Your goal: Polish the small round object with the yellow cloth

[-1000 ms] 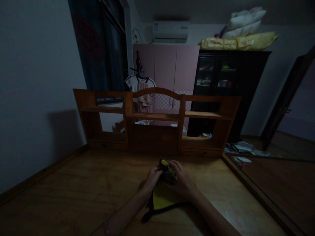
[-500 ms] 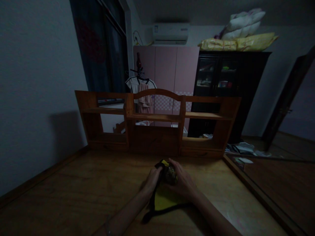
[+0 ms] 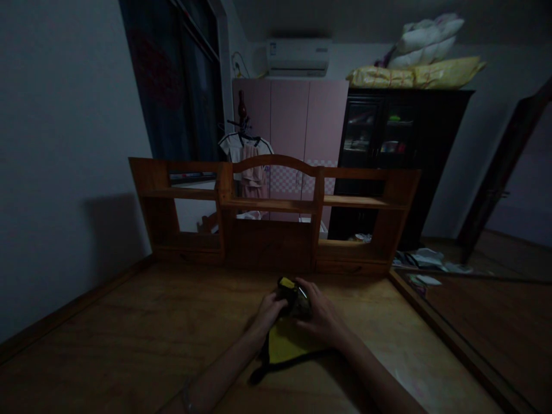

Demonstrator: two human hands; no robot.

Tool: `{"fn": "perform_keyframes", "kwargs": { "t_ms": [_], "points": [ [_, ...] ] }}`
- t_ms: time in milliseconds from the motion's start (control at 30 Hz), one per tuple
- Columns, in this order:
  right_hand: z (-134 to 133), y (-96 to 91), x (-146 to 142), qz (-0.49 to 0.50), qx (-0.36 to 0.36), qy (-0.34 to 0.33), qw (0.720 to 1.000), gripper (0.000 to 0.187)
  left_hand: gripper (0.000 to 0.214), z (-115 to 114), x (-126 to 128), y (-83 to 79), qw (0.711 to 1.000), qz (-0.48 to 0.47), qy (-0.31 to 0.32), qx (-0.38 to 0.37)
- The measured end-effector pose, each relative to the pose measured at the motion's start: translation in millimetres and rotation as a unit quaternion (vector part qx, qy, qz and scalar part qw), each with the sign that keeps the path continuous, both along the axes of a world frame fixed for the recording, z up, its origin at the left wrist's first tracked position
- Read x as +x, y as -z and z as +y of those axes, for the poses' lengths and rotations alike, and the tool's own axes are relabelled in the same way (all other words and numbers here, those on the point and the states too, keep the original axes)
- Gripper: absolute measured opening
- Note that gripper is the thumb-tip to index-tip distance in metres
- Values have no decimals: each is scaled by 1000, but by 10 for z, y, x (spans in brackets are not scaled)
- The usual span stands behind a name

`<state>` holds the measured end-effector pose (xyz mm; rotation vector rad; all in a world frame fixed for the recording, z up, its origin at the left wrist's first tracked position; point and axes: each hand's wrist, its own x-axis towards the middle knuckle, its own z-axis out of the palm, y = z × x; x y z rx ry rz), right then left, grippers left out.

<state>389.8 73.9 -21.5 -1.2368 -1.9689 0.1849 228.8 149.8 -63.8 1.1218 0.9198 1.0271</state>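
Note:
In the head view, a yellow cloth with a dark border (image 3: 291, 345) lies partly on the wooden tabletop (image 3: 164, 328). Its upper part is bunched up between my hands. My left hand (image 3: 268, 313) pinches that folded part, thumb on top. Fingers curved, my right hand (image 3: 325, 316) grips a small shiny, rounded object (image 3: 303, 306) that looks like clear glass. The cloth presses against the object's left side and hides much of it. In the dim light I cannot make out its exact kind.
Across the table's far edge stands a wooden shelf unit (image 3: 269, 205) with open compartments. A raised wooden rim (image 3: 435, 328) borders the table on the right. The white wall (image 3: 64, 172) rises along the left. Behind are a pink wardrobe (image 3: 288, 115) and a dark cabinet (image 3: 435, 149).
My left hand has brought the dark-edged cloth further over the shiny object, covering more of it. My right hand keeps its hold in nearly the same place.

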Motion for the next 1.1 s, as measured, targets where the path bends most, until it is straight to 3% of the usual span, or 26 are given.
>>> {"fn": "perform_keyframes", "kwargs": {
  "t_ms": [200, 433, 533, 700, 867, 1100],
  "points": [
    [19, 27, 29, -24, 28, -7, 999, 88, 28, 47, 78, 3, 998, -38, 48, 19],
    [-21, 1, -70, -14, 80, 20, 997, 78, 33, 7, 131, 10, 981, -171, 88, 1],
    [-21, -15, -72, -17, 64, 13, 998, 80, 35, 21, 139, 66, 988, -123, 88, 34],
    [-34, -34, -42, -20, 17, -49, 998, 90, 30, 126, 89, 201, 991, 30, 11, 130],
    [-80, -42, -33, -10, -17, -68, 997, 88, 25, 170, -9, 132, 973, 136, -39, 180],
    [-76, -44, -45, -23, 11, -41, 999, 84, 24, 180, -27, 88, 984, 89, -25, 151]
  ]
}}
